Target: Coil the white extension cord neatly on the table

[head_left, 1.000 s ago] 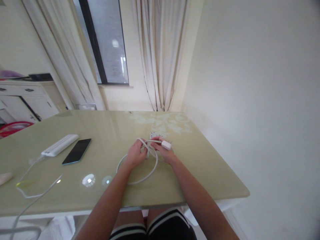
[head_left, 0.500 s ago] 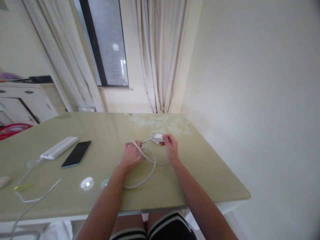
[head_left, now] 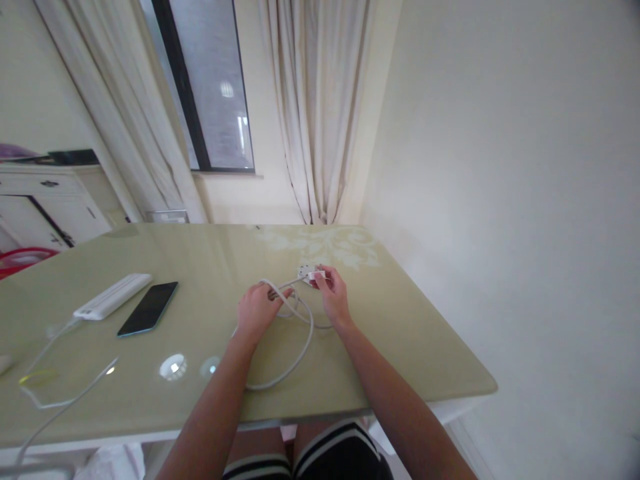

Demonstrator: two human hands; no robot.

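Observation:
My left hand (head_left: 260, 308) is closed round loops of a white cable (head_left: 306, 347), which spread over the table in front of it. To its right, my right hand (head_left: 332, 293) pinches a small white plug (head_left: 315, 275) between thumb and fingers. Just behind the plug lies a white piece with small dark holes (head_left: 303, 270), like a socket; whether the two are joined I cannot tell. One strand of the cable runs from the left hand toward the plug.
On the left of the glossy table (head_left: 400, 333) lie a black-screened phone (head_left: 149, 309) and a long white power strip or similar block (head_left: 114, 295). A thin white cord (head_left: 70, 402) with a yellow piece (head_left: 37, 378) is nearby. A wall (head_left: 500, 200) rises on the right.
My right hand has turned, its fingers now covering more of the plug, and more of the holed white piece shows. My left hand has shifted slightly left and the cable loop has widened toward me.

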